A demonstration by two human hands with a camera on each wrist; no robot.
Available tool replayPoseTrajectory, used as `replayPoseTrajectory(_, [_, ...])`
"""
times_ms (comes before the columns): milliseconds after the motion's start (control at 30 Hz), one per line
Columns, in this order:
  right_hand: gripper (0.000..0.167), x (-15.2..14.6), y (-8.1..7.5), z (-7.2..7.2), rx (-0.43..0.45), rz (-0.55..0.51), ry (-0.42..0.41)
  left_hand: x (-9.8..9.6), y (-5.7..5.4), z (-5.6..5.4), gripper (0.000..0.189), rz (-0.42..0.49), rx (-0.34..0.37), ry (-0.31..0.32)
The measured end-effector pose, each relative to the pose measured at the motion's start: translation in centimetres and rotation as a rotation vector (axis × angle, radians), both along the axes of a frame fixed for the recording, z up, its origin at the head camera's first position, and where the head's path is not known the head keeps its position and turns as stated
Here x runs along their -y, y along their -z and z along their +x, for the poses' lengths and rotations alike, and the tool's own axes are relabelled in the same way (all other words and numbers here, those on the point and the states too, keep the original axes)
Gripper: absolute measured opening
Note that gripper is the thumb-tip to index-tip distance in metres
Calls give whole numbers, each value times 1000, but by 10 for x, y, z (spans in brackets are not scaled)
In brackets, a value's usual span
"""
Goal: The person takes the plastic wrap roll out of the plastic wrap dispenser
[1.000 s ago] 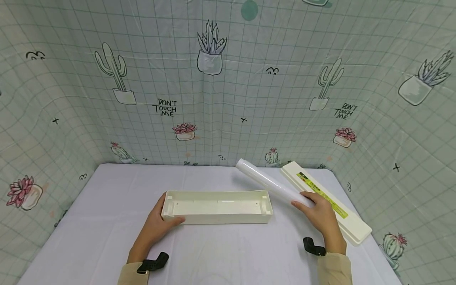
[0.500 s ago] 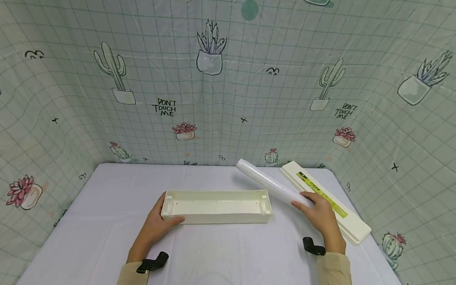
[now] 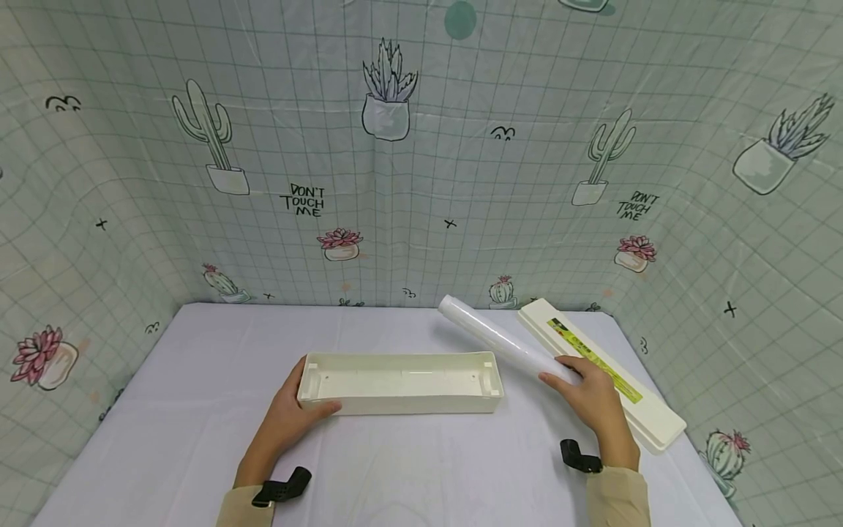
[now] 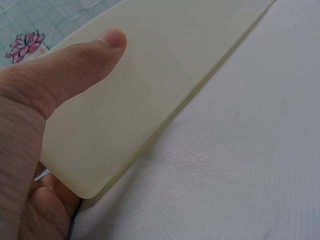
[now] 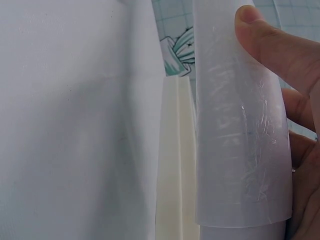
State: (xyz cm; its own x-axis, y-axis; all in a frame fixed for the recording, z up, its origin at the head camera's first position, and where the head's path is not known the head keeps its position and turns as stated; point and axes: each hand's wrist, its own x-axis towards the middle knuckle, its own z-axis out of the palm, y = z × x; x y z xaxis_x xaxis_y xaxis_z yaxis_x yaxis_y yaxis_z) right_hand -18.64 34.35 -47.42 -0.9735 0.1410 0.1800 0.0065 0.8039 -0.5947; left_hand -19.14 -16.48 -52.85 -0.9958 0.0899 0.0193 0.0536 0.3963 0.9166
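My left hand (image 3: 286,417) holds the left end of a long cream plastic box (image 3: 408,405), its thumb (image 4: 82,67) flat along the front wall and the other fingers round the end. The box lies lengthwise on the table with its top uncovered, and small fittings stand inside both ends. To the right of it, my right hand (image 3: 589,399) grips the near end of a roll of plastic wrap (image 3: 494,333), which slants away to the back left over a shadow. Up close in the right wrist view, the clear film (image 5: 240,125) is wrinkled and thumb and fingers lie on opposite sides.
A matching cream lid (image 3: 661,424) with a yellow-green label (image 3: 593,359) lies slanted on the right of the table, partly behind the right hand. A white cloth (image 3: 408,468) covers the table. Patterned fabric (image 3: 421,176) hangs behind and at both sides.
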Motion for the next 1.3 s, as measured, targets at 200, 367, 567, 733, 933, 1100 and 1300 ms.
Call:
replayPoseTrajectory(200, [62,-1,1,-1,9,6,-3,0,1,0,110,-4,2,-1])
replayPoseTrajectory(367, [63,-2,3,-2,9,7,-1,1,0,0,110,-2,7,0])
replayPoseTrajectory(567, [60,-5,6,-3,-14,2,1,1,-1,-1,110,11,2,5])
replayPoseTrajectory(733, [59,-6,6,-3,-8,5,6,1,-1,0,110,3,4,5])
replayPoseTrajectory(933, [63,-6,6,-2,24,-1,8,0,-2,0,110,-1,5,3])
replayPoseTrajectory(1100, [66,-7,6,-2,51,5,19,0,-1,0,110,-4,4,2])
replayPoseTrajectory(1300, [67,-8,5,-1,69,10,26,1,-1,-1,111,-15,18,-5])
